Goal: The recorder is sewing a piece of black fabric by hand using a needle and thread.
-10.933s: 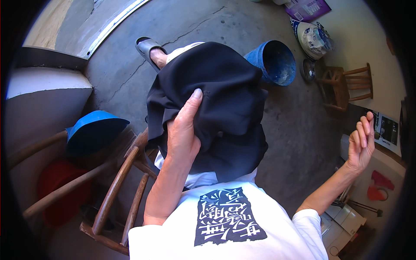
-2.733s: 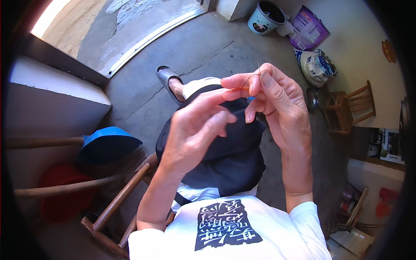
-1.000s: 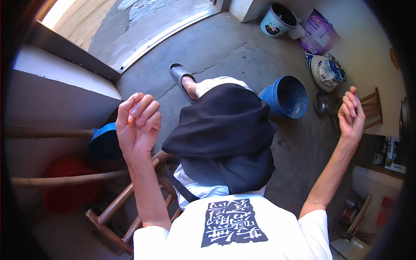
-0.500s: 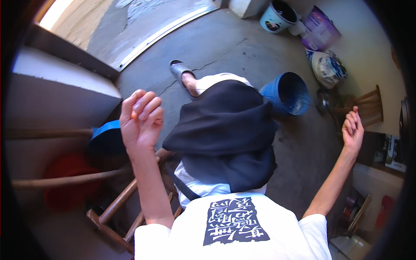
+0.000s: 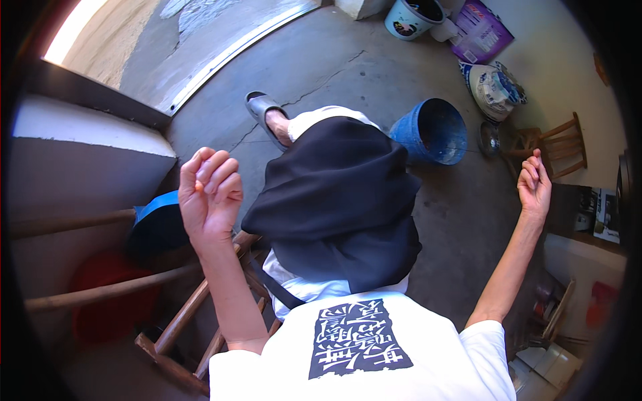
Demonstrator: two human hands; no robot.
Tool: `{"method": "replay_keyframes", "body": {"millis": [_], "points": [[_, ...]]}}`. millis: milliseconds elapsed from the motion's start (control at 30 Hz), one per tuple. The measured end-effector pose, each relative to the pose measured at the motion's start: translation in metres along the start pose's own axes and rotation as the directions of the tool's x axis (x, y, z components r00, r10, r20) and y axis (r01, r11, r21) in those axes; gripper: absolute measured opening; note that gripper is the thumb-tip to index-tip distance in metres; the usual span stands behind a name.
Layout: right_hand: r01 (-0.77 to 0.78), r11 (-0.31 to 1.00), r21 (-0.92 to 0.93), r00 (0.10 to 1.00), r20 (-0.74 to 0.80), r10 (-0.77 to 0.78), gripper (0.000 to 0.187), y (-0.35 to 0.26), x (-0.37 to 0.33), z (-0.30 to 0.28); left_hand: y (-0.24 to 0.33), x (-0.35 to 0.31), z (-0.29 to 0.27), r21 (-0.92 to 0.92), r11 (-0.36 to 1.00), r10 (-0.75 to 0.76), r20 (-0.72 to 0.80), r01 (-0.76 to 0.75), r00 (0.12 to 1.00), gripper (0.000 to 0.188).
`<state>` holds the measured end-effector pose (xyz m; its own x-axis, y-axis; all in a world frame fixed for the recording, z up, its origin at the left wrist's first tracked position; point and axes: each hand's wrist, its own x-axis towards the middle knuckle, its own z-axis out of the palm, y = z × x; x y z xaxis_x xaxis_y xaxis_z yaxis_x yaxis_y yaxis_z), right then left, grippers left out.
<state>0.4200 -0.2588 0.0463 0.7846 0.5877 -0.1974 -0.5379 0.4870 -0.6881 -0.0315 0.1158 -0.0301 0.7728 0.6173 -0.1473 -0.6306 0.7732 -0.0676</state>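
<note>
My left hand (image 5: 212, 194) is raised at the left with its fingers curled in. A small orange bit (image 5: 199, 187) shows between its thumb and fingers; its kind is unclear. Far out to the right, my right hand (image 5: 535, 182) is held up with thumb and fingertips pinched together. A faint thin line like a thread (image 5: 476, 151) runs from the right hand past the blue bucket, and its other end is hard to follow. Black cloth (image 5: 331, 200) lies bunched over my lap, between both hands and touched by neither.
A blue bucket (image 5: 408, 137) stands right of my knees, and a small wooden chair (image 5: 567, 144) is beside the wall. Wooden rails (image 5: 184, 317), a blue basin (image 5: 157, 227) and a red basin (image 5: 107, 297) are at the left. A pale bucket (image 5: 406, 23) and bags stand far right.
The view has shifted slightly, so the bucket, chair and cloth sit a little further left and up. Both hands stay raised and wide apart with closed fingers.
</note>
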Motion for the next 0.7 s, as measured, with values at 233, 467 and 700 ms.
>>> {"method": "replay_keyframes", "body": {"millis": [233, 467, 700], "points": [[-0.011, 1.000, 0.022, 1.000, -0.026, 0.011, 0.021, 0.010, 0.006, -0.002, 0.002, -0.011, -0.007, 0.005, 1.000, 0.012, -0.066, -0.011, 0.998, 0.016], [0.113, 0.909, -0.402, 0.993, 0.010, -0.119, 0.020, 0.041, -0.016, 0.055, -0.037, -0.004, 0.001, 0.174, 0.981, -0.069, -0.072, 0.081, 0.995, 0.020], [0.117, 0.610, -0.784, 0.908, 0.334, 0.255, 0.012, 0.209, -0.073, 0.205, -0.068, -0.016, 0.013, 0.410, 0.907, -0.081, -0.058, 0.098, 0.995, 0.023]]}}
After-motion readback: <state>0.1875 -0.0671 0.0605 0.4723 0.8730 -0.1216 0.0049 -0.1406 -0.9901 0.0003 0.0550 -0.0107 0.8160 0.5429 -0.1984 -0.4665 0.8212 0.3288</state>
